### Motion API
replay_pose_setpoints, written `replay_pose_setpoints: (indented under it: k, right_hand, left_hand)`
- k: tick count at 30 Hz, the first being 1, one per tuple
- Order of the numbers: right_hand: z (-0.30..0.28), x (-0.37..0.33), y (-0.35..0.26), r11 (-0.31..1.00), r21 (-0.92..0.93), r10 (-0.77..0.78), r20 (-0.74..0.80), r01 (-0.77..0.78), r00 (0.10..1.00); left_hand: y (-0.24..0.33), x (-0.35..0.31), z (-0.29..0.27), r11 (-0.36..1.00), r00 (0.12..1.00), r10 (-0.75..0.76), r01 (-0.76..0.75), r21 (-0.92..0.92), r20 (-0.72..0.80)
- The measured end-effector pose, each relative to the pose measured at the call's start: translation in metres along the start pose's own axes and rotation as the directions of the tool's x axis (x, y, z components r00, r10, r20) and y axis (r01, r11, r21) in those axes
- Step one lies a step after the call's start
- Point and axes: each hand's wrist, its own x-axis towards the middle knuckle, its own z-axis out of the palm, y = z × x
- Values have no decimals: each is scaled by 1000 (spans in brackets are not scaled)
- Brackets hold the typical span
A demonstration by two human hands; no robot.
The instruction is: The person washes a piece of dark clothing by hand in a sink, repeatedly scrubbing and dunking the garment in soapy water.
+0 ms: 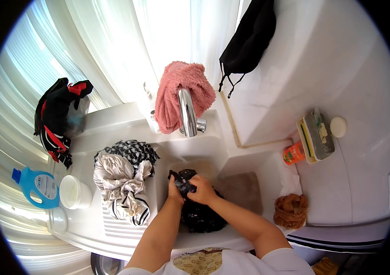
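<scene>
Both my hands are in the white sink (195,149), working on a wet black garment (199,213) with small light specks. My left hand (175,189) grips a bunched part of it from the left. From the right, my right hand (202,189) closes on the same bunch, close beside the left. The rest of the cloth hangs down into the basin, partly hidden by my right forearm. Murky water (243,192) shows at the basin's right. Over the basin stands a chrome faucet (187,112) with a pink towel (170,98) draped over it.
Left of the basin, a pile of white clothes (115,176) and a black-and-white patterned cloth (133,151) lie on the ribbed washboard. Farther left are a white tub (76,192) and a blue detergent bottle (41,188). A brown scrubber-like bundle (291,211) sits on the right rim.
</scene>
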Motion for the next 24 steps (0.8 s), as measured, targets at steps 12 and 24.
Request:
replay_pose_setpoints:
  k: [12,24]
  right_hand:
    - [0,-24,-74,694,-566,-656,-242,445,714]
    - [-19,39,12,981,26,190,-365,-194,911]
  left_hand:
    - [-2,-37,29,978,951,-135,83,191,279]
    - [14,-43,48,500,922,154,238,833,-356]
